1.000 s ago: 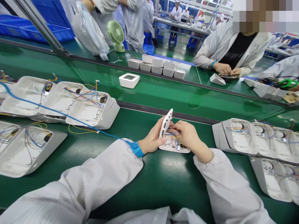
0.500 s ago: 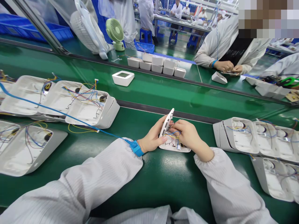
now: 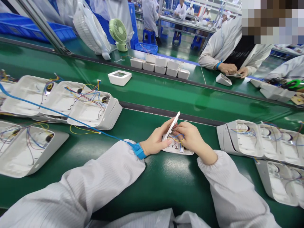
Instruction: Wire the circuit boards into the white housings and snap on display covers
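My left hand (image 3: 157, 139) grips a thin white panel (image 3: 172, 126) on its edge, tilted up above a white plastic housing (image 3: 177, 152) on the green bench. Behind the panel, my right hand (image 3: 191, 134) has its fingers pinched together close to the panel's inner face. What the fingertips hold is hidden by the panel and the fingers. Blue and yellow wires (image 3: 179, 138) loop out of the housing below the right fingers. A blue wrist strap (image 3: 139, 150) with a cord is around my left wrist.
Open white housings with wires stand in rows at left (image 3: 92, 109) and right (image 3: 247, 139). A white unit (image 3: 120, 78) sits on the green belt beyond the bench. Across it are a green fan (image 3: 118, 31), several small housings (image 3: 160, 68) and a co-worker's hands (image 3: 229, 69).
The white panel has turned more edge-on and shifted slightly right with my left fingers. On the belt, the white unit has moved left. My right hand stays nearly in place.
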`<state>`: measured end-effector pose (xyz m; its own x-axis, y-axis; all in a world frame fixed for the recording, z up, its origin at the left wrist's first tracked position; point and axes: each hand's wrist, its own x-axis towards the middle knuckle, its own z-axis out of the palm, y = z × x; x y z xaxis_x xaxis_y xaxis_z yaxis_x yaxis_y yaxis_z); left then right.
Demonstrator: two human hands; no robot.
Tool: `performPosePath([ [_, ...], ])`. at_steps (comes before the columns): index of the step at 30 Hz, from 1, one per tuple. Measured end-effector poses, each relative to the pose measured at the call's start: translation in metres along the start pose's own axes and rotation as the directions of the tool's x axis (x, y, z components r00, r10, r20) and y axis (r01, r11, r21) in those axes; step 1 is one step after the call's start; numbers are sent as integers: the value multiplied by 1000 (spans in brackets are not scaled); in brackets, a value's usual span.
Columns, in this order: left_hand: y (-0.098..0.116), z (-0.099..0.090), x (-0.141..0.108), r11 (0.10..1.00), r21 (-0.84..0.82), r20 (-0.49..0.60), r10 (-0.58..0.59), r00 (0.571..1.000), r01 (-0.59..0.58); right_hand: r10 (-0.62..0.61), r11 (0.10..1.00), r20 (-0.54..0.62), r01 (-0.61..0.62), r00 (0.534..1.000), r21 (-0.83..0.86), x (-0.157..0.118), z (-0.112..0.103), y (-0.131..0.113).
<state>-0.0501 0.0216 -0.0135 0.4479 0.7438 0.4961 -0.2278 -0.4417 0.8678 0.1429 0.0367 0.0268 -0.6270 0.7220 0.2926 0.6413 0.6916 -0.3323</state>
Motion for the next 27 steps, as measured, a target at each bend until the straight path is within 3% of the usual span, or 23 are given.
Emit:
performPosePath([
  [14,3,5,2,999,52,11,6,1000,-7,34,996,-19,-36,999,-82,0,6,-1],
  [18,-2,5,-1,997,-63,-39,-51,998,49,62,998,-9,-62,998,18,2,2,1],
  [22,-3,5,-2,988,-133,-66,-92,994,82,139,964,41,-145,989,225,5,-21,-1],
  [27,-3,4,-2,991,-109,-60,-91,994,84,-21,867,256,-110,967,485,4,-41,-15],
])
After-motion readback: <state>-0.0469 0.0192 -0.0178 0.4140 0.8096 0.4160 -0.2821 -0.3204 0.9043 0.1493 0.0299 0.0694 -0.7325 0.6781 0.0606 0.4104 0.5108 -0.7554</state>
